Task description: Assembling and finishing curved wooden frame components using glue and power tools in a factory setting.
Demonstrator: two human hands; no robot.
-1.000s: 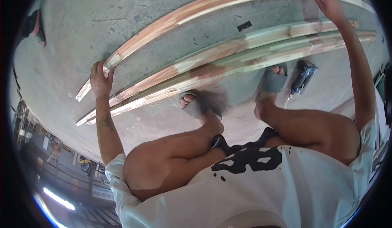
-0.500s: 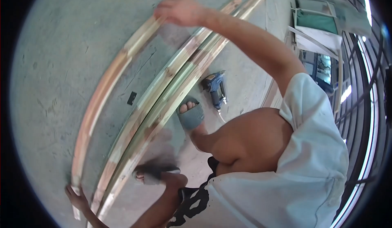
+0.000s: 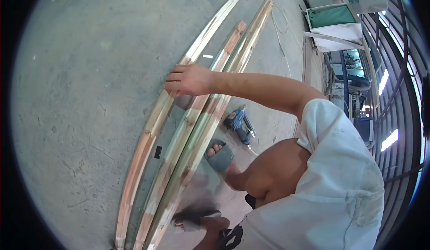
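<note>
A long wooden strip [image 3: 145, 149], pale at its far part and reddish further down, lies at the left. My right hand [image 3: 190, 79] is closed over its middle, fingers curled across the far edge. Only a dark sliver, seemingly the fingertips of my left hand [image 3: 118, 248], shows at the strip's near end by the lower rim; its grip is hidden. Beside this strip, to the right, lie a second wooden strip [image 3: 181, 131] and a third wooden strip [image 3: 197, 149], close together and roughly parallel to it.
A blue nail gun [image 3: 240, 124] with a hose lies on the concrete floor by my sandalled foot [image 3: 219, 157]. A small black piece [image 3: 158, 152] sits between the strips. Further off at the right stand a frame with green cloth [image 3: 331, 16] and metal bars [image 3: 403, 66].
My view has shifted, so the strips appear further right and lower. My right hand stays on the left strip. My left hand has dropped almost out of the picture.
</note>
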